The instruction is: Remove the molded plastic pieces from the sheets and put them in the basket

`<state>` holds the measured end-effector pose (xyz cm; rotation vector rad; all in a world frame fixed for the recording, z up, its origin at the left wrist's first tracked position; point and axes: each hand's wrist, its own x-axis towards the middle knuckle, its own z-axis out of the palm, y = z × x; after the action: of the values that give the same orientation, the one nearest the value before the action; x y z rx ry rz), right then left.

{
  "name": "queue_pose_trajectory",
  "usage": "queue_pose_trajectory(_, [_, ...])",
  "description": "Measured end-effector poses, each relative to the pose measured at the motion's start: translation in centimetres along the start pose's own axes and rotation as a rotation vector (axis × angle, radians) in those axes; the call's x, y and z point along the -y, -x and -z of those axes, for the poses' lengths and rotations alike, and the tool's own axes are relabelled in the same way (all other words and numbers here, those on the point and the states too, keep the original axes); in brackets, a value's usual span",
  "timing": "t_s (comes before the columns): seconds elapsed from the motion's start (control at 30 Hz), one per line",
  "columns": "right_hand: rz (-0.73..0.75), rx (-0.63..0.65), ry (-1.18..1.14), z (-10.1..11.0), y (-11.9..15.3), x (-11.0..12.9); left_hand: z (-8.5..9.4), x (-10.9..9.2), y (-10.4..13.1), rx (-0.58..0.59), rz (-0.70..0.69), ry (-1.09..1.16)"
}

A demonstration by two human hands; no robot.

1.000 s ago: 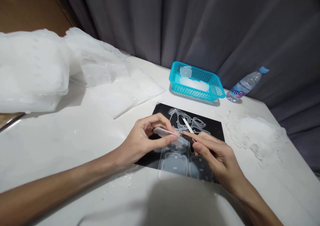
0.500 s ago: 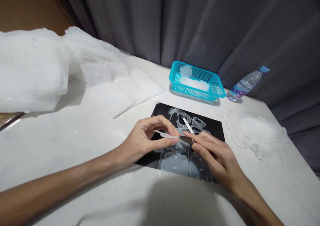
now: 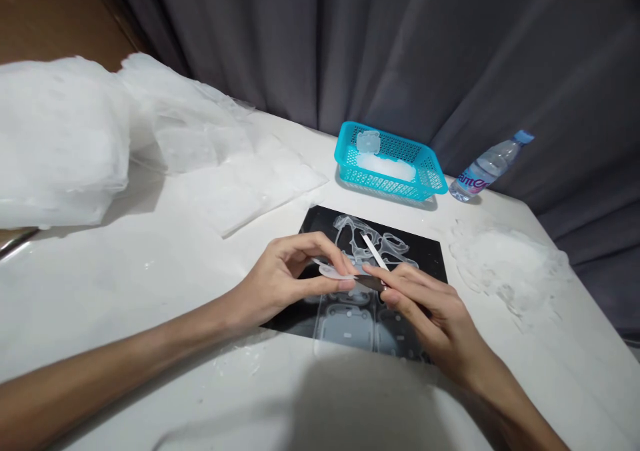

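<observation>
Between thumb and fingers my left hand [image 3: 295,271] pinches a small translucent plastic piece [image 3: 333,272]. My right hand [image 3: 425,301] grips a dark-bladed knife [image 3: 369,282], its blade pointing left with the tip touching the piece's right edge. A white strip [image 3: 374,251] sticks up and left from beside the right fingers; whether it belongs to the knife I cannot tell. Below both hands lies a black mat [image 3: 430,258] with clear plastic sheets and scraps [image 3: 350,228] on it.
A blue basket [image 3: 390,188] holding translucent pieces stands behind the mat, with a water bottle [image 3: 487,168] to its right. Thin clear scraps [image 3: 515,271] are heaped on the right. Large white plastic bags [image 3: 60,138] fill the left back, and a dark curtain hangs behind the table.
The plastic piece has tilted, showing more of its face. The knife blade has turned slightly in my right hand and shows more clearly. The whole view has shifted a little.
</observation>
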<state>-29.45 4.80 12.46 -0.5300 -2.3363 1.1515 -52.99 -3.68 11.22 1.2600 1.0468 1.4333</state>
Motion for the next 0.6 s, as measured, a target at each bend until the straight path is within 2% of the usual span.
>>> queue_pose_trajectory(0.6, [0.011, 0.002, 0.012, -0.03, 0.06, -0.18, -0.18, 0.22, 0.02, -0.02, 0.003, -0.007])
